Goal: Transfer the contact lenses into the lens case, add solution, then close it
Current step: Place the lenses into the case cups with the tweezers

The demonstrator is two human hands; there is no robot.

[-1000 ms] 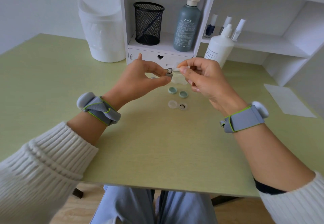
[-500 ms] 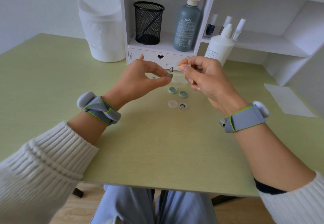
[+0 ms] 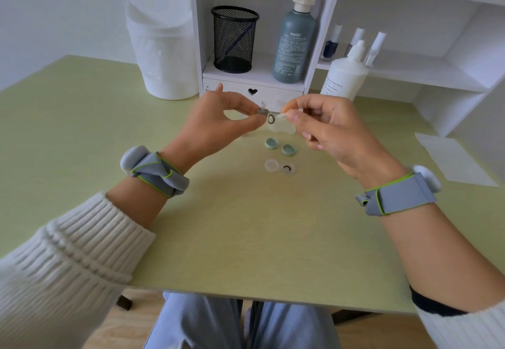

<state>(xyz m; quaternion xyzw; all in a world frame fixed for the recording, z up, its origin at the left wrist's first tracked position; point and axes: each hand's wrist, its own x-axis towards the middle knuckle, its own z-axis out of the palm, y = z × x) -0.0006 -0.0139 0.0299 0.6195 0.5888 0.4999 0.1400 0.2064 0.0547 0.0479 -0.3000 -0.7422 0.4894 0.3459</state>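
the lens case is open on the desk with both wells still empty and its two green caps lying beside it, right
Not quite. In the head view the lens case lies open on the desk with its two green caps beside it, but only the left well is empty: the right well already holds a dark-ringed lens.

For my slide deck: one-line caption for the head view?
Both hands lift a dark-ringed contact lens above an open lens case on the green desk.

Pale green table (image 3: 246, 239) carries two mint caps (image 3: 280, 146) side by side; clear lens case (image 3: 280, 167) just nearer; white bin (image 3: 161, 48) far left; white solution bottle (image 3: 345, 75) by shelf unit (image 3: 254, 86); paper sheet (image 3: 453, 160) right.
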